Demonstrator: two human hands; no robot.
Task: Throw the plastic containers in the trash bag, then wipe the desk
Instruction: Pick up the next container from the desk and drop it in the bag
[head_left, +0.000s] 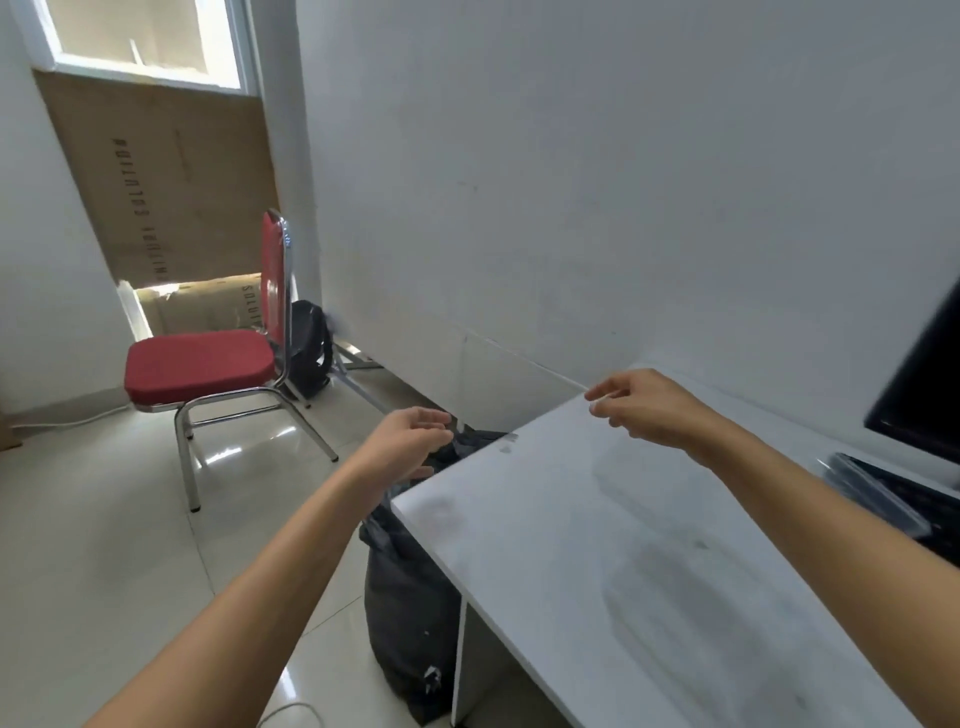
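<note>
While both arms reach forward from the bottom of the view, the black trash bag (410, 597) sits on the floor directly beneath the left hand (410, 441), pressed against the left edge of the white counter (597, 545). The left grip is released: its fingers curl loosely with nothing between them, hovering just above the bag's gathered mouth; whether the lower fingertips touch the bag's rim cannot be told. The right hand (649, 410) hangs over the counter's far left corner, to the right of the bag's opening, palm down, thumb and forefinger drawn near each other but holding nothing, so that grip is also released.

Well to the right of the right grip, beyond the forearm, 1 clear plastic container (872, 493) lies on the counter, blurred, against a dark keyboard (930, 514), with the corner of a black monitor (919, 395) above it. Between the 2 grips the counter's near corner is bare, with faint smudges on its surface.

Both forearms are bare and extended, the left one crossing above the floor tiles, the right one crossing above the counter.

Farther beyond the left grip stands 1 red chair (200, 364) with chrome legs, 1 dark backpack (309, 348) behind it against the wall, and cardboard sheets (171, 192) leaning below 1 window (150, 41).
</note>
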